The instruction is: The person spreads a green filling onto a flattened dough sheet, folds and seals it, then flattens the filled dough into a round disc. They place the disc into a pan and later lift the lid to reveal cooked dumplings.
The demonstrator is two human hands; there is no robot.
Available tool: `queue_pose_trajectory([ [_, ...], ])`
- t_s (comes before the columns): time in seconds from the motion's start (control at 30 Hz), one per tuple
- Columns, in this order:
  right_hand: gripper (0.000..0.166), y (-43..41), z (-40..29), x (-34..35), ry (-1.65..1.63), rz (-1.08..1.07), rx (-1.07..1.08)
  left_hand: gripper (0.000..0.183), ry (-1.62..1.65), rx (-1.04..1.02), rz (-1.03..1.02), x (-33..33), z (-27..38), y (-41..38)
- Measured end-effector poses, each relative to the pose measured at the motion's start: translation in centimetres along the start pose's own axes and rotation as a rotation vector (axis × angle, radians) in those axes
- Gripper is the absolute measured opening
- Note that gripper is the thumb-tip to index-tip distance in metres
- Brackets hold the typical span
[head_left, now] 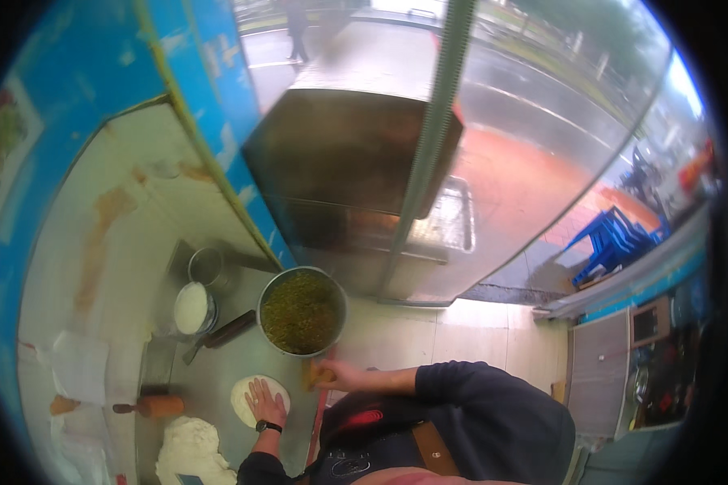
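Note:
My left hand (pixel 266 401), with a watch at its wrist, lies flat with fingers spread on a round of white dough (pixel 246 418) on the metal worktop (pixel 218 373). At the worktop's near edge my right hand (pixel 335 374) is closed around a yellowish-brown wooden tool (pixel 307 376), whose exact kind is partly hidden by the fingers. Just beyond that hand stands a large metal pot (pixel 345 309) filled with a chopped green-brown mixture (pixel 303 312). A big lump of dough (pixel 188 448) rests to the left of the flattened round.
A rolling pin (pixel 158 405) with an orange-brown barrel lies by the wall. Near the pot are a dark-handled tool (pixel 230 329), a container of white contents (pixel 192 308) and a metal canister (pixel 206 267). Glass panels (pixel 522 182) and a large metal oven-like box (pixel 340 157) stand beyond.

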State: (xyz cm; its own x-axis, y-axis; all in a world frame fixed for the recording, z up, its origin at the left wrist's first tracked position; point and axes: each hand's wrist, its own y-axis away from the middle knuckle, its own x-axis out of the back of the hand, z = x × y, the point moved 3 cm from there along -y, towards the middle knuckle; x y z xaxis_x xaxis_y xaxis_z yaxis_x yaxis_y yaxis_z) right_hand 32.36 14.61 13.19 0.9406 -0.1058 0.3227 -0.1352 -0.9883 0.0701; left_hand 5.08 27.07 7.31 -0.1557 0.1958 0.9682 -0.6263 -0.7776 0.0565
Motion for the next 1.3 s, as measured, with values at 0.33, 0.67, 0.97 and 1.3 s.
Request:
queue_pose_trajectory([
  [0.33, 0.032, -2.3, 1.7, -4.6, 0.138, -0.063, -0.037, 0.075, -0.034, -0.002, 0.084, -1.4, -0.5, -0.7],
  [0.67, 0.026, -3.6, 3.6, -6.3, 0.136, 0.000, 0.012, 0.066, 0.385, -0.079, 0.308, 3.4, -11.4, -7.2],
  [0.97, 0.024, -0.9, -3.8, -4.4, 0.113, -0.077, -0.271, 0.030, 0.235, -0.331, -0.537, 4.5, -5.9, -6.6],
  [1.3, 0.024, -6.6, -4.8, -5.3, 0.097, -0.148, -0.190, 0.038, 0.760, -0.027, -0.482, 1.6, -7.7, -3.1],
])
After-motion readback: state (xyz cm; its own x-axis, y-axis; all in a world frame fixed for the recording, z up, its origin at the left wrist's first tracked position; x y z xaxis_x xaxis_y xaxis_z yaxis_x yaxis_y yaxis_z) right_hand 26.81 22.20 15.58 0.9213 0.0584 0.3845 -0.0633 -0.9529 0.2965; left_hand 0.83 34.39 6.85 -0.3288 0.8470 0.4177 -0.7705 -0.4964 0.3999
